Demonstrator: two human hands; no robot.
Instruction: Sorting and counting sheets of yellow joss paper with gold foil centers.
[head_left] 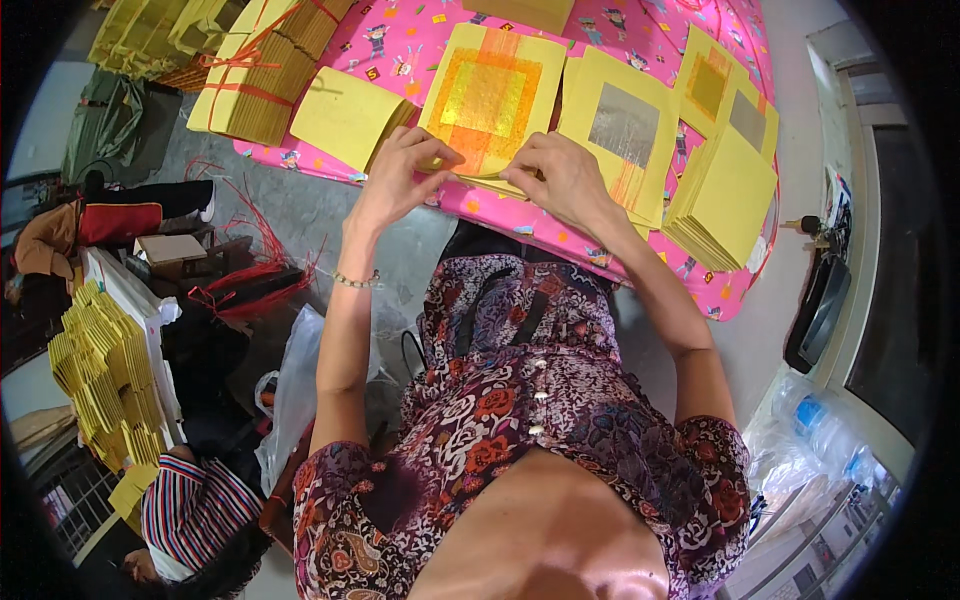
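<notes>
A yellow sheet of joss paper (540, 75) with a shiny gold and orange square lies before me at the table's near edge. My left hand (408, 168) pinches its near left corner between thumb and fingers. At the near right corner, my right hand (562, 172) has its fingers curled on the same edge, which is slightly lifted and curved. More yellow paper shows just beneath. To the right is a stack of joss paper (642, 110) with a silver square on top. Left of the sheet sits a plain yellow paper stack (345, 115).
The table has a pink patterned cover (500, 208). Red-tied yellow bundles (265, 85) stand at far left, and a thick folded stack (725, 195) at right. Red strings (255, 265) trail over the floor. Two people work at left, one in a striped top (195, 510).
</notes>
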